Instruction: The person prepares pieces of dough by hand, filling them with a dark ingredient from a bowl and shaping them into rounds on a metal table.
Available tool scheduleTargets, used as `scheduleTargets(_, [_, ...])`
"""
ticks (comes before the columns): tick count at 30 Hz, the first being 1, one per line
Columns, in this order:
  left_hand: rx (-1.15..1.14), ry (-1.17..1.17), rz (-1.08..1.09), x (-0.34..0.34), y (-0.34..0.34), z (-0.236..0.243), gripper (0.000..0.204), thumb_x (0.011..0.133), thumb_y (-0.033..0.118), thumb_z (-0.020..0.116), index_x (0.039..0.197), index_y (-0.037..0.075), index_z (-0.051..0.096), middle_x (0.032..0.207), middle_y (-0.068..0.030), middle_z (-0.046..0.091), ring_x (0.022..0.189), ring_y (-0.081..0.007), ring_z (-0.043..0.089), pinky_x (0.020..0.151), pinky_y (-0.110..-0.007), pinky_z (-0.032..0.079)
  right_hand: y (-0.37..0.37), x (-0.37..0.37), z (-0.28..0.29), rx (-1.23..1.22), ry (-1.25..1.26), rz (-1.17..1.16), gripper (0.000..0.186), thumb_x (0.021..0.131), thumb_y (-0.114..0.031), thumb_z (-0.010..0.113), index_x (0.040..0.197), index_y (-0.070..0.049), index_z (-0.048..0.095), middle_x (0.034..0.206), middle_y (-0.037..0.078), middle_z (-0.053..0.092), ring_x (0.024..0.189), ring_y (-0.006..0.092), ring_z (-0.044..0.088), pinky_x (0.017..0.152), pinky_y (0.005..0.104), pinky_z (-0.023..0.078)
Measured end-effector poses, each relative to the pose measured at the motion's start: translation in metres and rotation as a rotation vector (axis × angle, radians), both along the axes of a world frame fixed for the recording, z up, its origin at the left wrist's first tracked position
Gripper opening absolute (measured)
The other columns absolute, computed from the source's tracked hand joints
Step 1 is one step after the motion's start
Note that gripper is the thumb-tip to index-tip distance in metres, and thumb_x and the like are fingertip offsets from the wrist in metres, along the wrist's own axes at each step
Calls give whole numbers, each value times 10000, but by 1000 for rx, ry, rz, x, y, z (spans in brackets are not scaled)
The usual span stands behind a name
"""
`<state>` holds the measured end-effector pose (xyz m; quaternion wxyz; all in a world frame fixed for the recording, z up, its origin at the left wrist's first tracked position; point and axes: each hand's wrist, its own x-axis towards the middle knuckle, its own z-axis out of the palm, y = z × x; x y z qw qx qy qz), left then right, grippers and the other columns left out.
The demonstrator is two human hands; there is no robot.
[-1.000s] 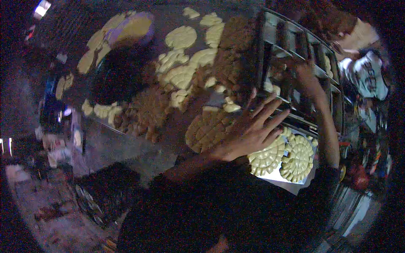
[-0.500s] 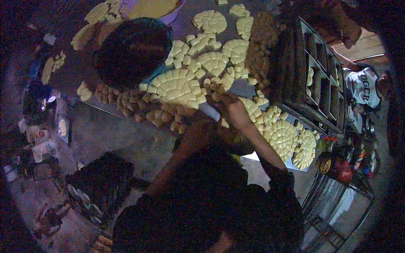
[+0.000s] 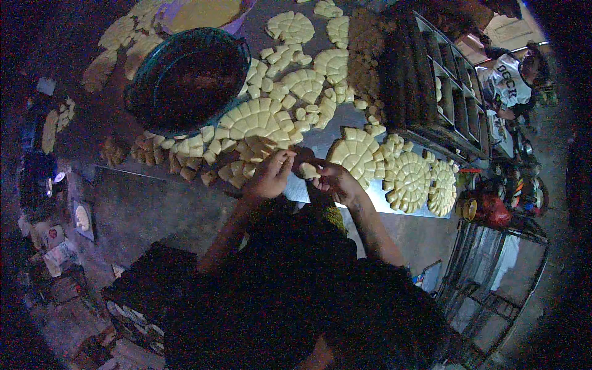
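Note:
Both hands meet in front of me at the near edge of a metal table (image 3: 320, 137). My right hand (image 3: 339, 184) pinches a small pale piece of dough (image 3: 308, 171) between thumb and fingers. Just to its left, my left hand (image 3: 271, 176) has its fingers pressed together; what they hold, if anything, is too small to make out. Round clusters of cut dough pieces lie about them, one (image 3: 256, 120) beyond the left hand, another (image 3: 353, 154) beside the right. Loose dough pieces (image 3: 185, 147) line the edge at the left, partly in shadow.
A big dark basin with a teal rim (image 3: 139, 117) stands on the table at left. Behind it sits a purple basin (image 3: 237, 24) with yellowish contents. A wooden rack with compartments (image 3: 425, 92) rises at right. Another person (image 3: 509, 80) is at the far right. A metal frame (image 3: 493, 265) stands below.
My hands have drawn back toward the table's near edge and come together, the left one out of shadow. The right hand now shows a dough piece. The view has shifted slightly.

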<state>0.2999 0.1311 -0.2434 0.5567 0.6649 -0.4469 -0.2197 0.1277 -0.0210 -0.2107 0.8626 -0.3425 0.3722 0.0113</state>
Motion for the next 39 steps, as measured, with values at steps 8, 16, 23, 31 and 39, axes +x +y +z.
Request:
scheduleTargets(8, [75,271,49,-71,-19,140,306,959,158,614,1201,-6,525,1111,-128,621,952,-183,645,768,-293,527,25,-24,85,-513,-314,-234,284,866,-25,682,1143,-41,623,1036,38,632,970,129,598,889,290,499])
scheduleTargets(16, [-55,172,238,-121,-36,180,219,896,36,663,1112,23,624,1002,-35,656,787,-51,561,660,-205,449,12,-47,130,-797,-465,-312,320,788,0,745,1092,-31,651,981,44,622,954,152,585,875,281,467])
scheduleTargets(23, [-313,-257,383,-109,-15,215,357,929,323,639,1160,50,631,1044,-95,610,993,-247,608,866,-390,514,29,-26,162,-812,-457,-273,151,790,11,710,939,-13,714,1038,104,700,922,181,657,841,311,515])
scheduleTargets(31, [-682,-33,134,-26,34,149,411,919,373,628,1168,46,613,1058,-127,626,1043,-278,597,893,-438,505,96,84,210,-517,-656,84,661,807,84,637,1399,-49,375,1085,105,663,996,184,638,867,307,509])
scheduleTargets(39, [-878,517,439,84,58,106,375,975,307,566,1224,28,561,1067,-136,628,1056,-237,586,896,-415,494,109,242,195,-291,-543,514,867,827,-201,744,1522,-75,242,1288,135,574,1227,209,499,1066,364,350])
